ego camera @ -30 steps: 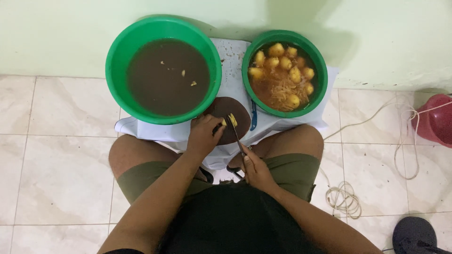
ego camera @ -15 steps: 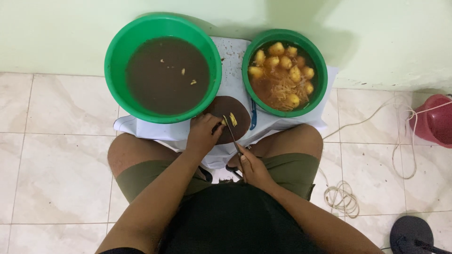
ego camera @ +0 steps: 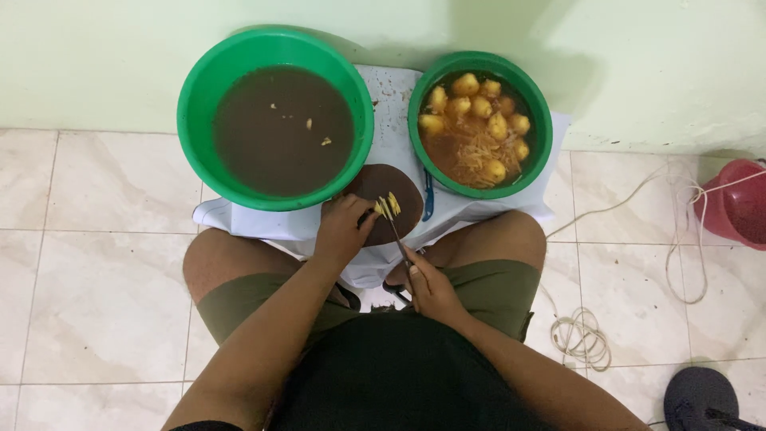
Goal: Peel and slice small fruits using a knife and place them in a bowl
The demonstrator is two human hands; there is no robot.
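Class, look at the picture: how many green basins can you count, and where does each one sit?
2. The larger green basin, holding dark liquid, sits at the left against the wall; the smaller green basin, with yellow pieces in orange liquid, sits at the right. None seems hidden.

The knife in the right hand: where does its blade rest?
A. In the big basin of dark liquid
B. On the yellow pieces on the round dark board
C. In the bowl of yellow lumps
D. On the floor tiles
B: the knife, gripped by the right hand, lies with its blade against the yellow pieces that the left hand steadies on the round dark board.
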